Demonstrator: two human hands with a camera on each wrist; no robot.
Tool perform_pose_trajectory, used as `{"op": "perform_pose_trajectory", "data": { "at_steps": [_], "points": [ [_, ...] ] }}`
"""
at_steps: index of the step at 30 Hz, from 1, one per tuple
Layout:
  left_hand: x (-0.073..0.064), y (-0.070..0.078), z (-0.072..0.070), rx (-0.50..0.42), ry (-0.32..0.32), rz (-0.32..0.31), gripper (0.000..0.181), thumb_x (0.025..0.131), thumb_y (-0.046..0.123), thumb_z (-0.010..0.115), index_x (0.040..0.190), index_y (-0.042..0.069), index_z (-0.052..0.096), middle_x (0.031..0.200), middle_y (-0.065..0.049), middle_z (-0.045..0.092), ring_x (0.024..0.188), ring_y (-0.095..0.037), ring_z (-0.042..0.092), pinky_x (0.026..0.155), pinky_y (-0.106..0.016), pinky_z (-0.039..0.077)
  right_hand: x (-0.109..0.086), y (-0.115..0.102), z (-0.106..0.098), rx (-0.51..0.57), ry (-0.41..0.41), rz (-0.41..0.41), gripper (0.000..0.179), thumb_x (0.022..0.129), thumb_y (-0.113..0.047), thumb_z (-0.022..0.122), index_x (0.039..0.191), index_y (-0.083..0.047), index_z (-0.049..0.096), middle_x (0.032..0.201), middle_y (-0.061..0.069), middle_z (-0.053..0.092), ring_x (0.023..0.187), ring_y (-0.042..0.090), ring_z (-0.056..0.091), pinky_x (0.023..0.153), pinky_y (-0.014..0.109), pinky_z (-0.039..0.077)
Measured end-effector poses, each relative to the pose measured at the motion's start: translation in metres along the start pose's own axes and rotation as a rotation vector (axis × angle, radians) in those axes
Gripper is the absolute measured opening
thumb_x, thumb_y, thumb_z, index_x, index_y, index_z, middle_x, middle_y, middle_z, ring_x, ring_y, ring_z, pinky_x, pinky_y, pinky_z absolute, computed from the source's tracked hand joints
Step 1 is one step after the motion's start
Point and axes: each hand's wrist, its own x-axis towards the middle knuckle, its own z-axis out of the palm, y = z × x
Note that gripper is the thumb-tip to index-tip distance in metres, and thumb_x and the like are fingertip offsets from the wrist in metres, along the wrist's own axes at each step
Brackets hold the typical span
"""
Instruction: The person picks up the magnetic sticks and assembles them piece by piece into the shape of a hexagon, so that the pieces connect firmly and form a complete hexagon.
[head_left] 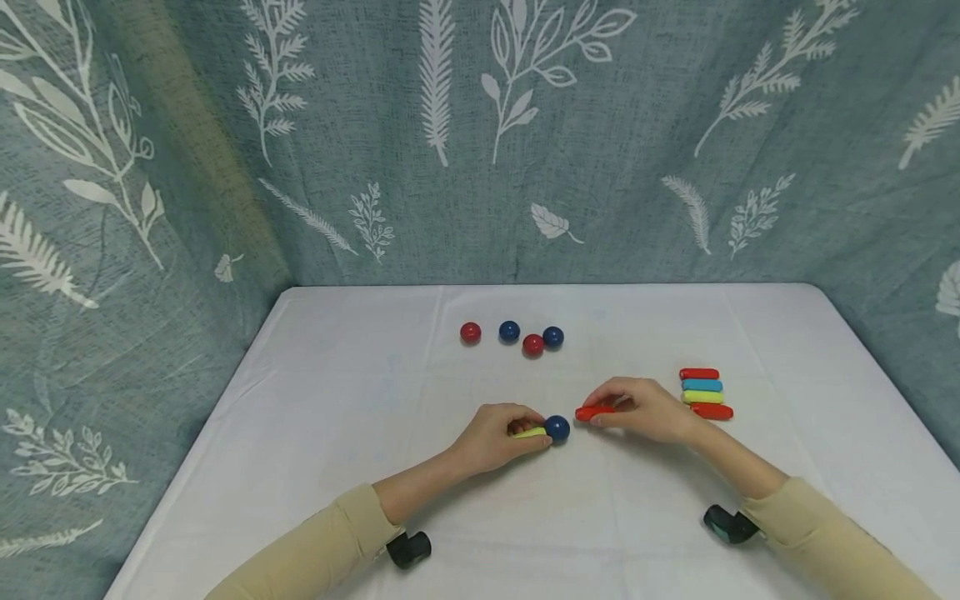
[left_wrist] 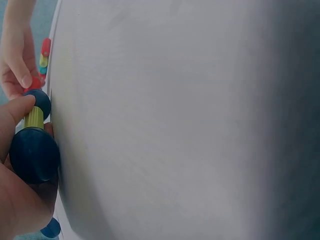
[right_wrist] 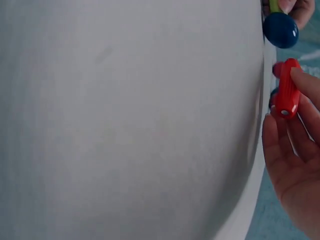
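Note:
Near the middle of the table, my left hand (head_left: 495, 440) grips a yellow-green rod (head_left: 531, 432) between finger and thumb. A dark blue ball (head_left: 557, 429) sits on the rod's right end. In the left wrist view a second blue ball (left_wrist: 34, 156) caps the other end of that rod (left_wrist: 34, 118). My right hand (head_left: 648, 408) pinches a red rod (head_left: 591, 413), its left tip pointing at the blue ball across a small gap. The right wrist view shows the red rod (right_wrist: 289, 87) with a small silvery spot on its near end.
Toward the back of the white table (head_left: 360, 358) lie two red balls (head_left: 470, 332) and two blue balls (head_left: 509, 332). To the right is a stack-like row of rods: red (head_left: 699, 374), blue (head_left: 702, 385), yellow-green (head_left: 702, 397) and red (head_left: 712, 412). A leaf-patterned curtain (head_left: 465, 217) hangs behind.

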Motion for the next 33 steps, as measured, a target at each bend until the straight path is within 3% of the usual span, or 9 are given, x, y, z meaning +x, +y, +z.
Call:
{"op": "perform_pose_trajectory", "data": {
  "at_steps": [14, 24, 33],
  "points": [
    [-0.002, 0.0, -0.002, -0.001, 0.014, 0.026, 0.022, 0.087, 0.023, 0.075, 0.104, 0.008, 0.075, 0.077, 0.009, 0.061, 0.072, -0.009, 0.052, 0.065, -0.022, 0.043, 0.005, -0.005, 0.011, -0.027, -0.066, -0.093, 0.023, 0.09, -0.019, 0.072, 0.111, -0.011, 0.069, 0.106, -0.001, 0.068, 0.095, 0.015, 0.06, 0.085, 0.028, 0.051],
    [-0.004, -0.003, -0.005, 0.007, 0.007, 0.022, 0.024, 0.086, 0.025, 0.075, 0.104, 0.009, 0.075, 0.077, 0.009, 0.061, 0.071, -0.008, 0.052, 0.065, -0.022, 0.044, 0.006, -0.008, 0.012, -0.015, -0.079, -0.084, 0.025, 0.088, -0.019, 0.074, 0.111, -0.012, 0.068, 0.106, -0.001, 0.067, 0.095, 0.015, 0.061, 0.085, 0.027, 0.051],
    [0.005, 0.013, -0.009, 0.179, -0.003, 0.069, 0.036, 0.084, 0.033, 0.077, 0.112, 0.01, 0.072, 0.092, 0.004, 0.066, 0.081, -0.01, 0.057, 0.074, -0.022, 0.048, 0.007, -0.008, 0.015, -0.011, -0.08, -0.099, 0.026, 0.087, -0.016, 0.075, 0.111, -0.012, 0.068, 0.106, -0.001, 0.067, 0.095, 0.016, 0.06, 0.085, 0.028, 0.051]
  ]
}}
